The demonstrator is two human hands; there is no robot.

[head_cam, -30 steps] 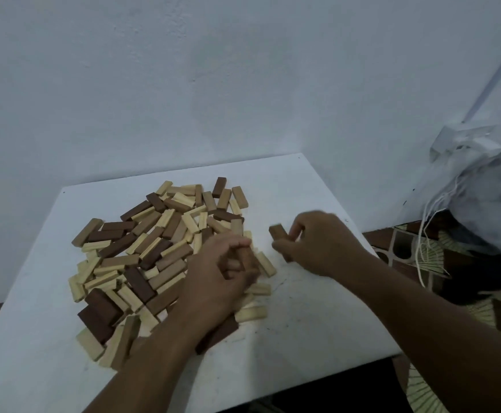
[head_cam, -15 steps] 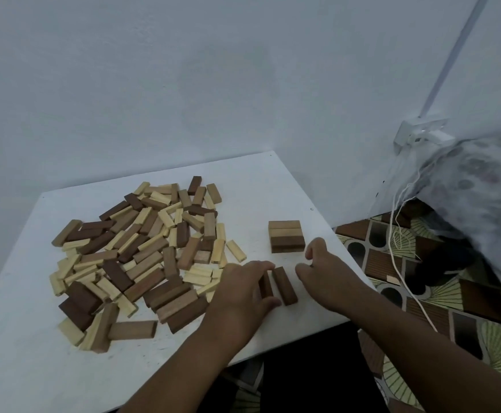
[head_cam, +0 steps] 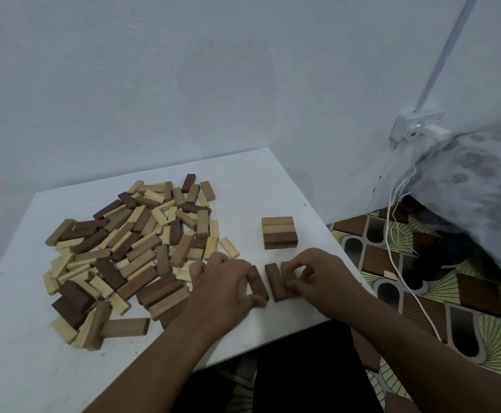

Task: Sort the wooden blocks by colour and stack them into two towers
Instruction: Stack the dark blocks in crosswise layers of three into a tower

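- Pale blue-grey walls meet in a corner behind a white table (head_cam: 273, 186) that fills the lower left and middle of the frame; patterned floor (head_cam: 422, 293) shows at lower right.
- Nearest, at lower centre, the left hand (head_cam: 225, 289) curls over a dark brown block (head_cam: 260, 284), thumb and fingers pinching its long sides.
- Just right of it lies a second dark block (head_cam: 275, 282), flat on the table — apart from the first by a narrow gap.
- The right hand (head_cam: 317, 277) pinches a third dark block (head_cam: 288, 275) between fingertips and thumb, touching or nearly touching the second one; I cannot tell which.
- Step in hand, as I judge it: laying three dark blocks side by side as the base layer of a second tower.
- Next move calls for pressing the three together so their ends line up, then fetching more dark pieces.
- Farther up, centre right, a small stack (head_cam: 279, 232) stands alone — two layers, mid-brown tones, the start of one tower.
- Farther left, the unsorted pile (head_cam: 130, 248) spreads across the left half of the table, pale, tan and dark blocks mixed; most of the sorting remains.
- At far right, a white cable (head_cam: 398, 263) hangs from a wall socket (head_cam: 416, 126) beside a speckled cloth (head_cam: 481, 180).
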